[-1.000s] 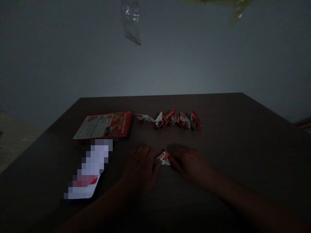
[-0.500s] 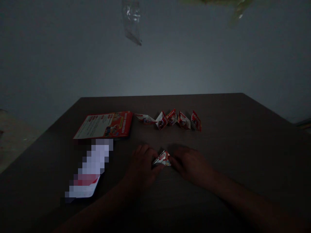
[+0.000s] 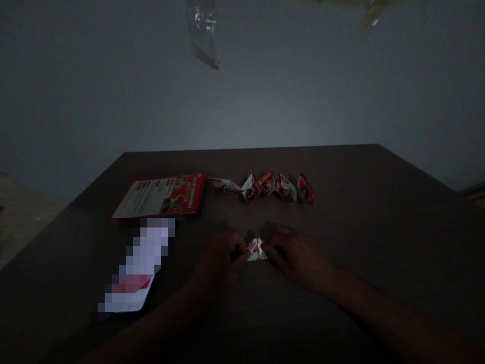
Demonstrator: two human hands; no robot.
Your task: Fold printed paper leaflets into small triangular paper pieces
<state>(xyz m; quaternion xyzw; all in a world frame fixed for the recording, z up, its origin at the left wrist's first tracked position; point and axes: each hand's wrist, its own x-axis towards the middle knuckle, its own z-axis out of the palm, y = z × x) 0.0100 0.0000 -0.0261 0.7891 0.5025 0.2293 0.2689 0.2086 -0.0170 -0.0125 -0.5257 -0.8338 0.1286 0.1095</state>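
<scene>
A small folded paper (image 3: 256,248), white and red with a shiny patch, lies on the dark table between my hands. My left hand (image 3: 223,258) pinches its left corner between thumb and curled fingers. From the other side, the fingertips of my right hand (image 3: 297,255) grip the paper's right edge. Behind my hands stand several folded red and white paper pieces, among them a long one (image 3: 226,186) at the left, a middle one (image 3: 251,189) and a mostly red one (image 3: 305,189) at the right.
A red and white booklet or stack of printed sheets (image 3: 161,196) lies at the left of the table (image 3: 348,177). Nearer me is a pale flat object (image 3: 146,258), its surface pixelated. Clear plastic (image 3: 204,35) hangs on the wall behind.
My left hand has drawn its fingers in, and its thumb has shifted on the folded paper, which now looks narrower. The right hand has barely moved.
</scene>
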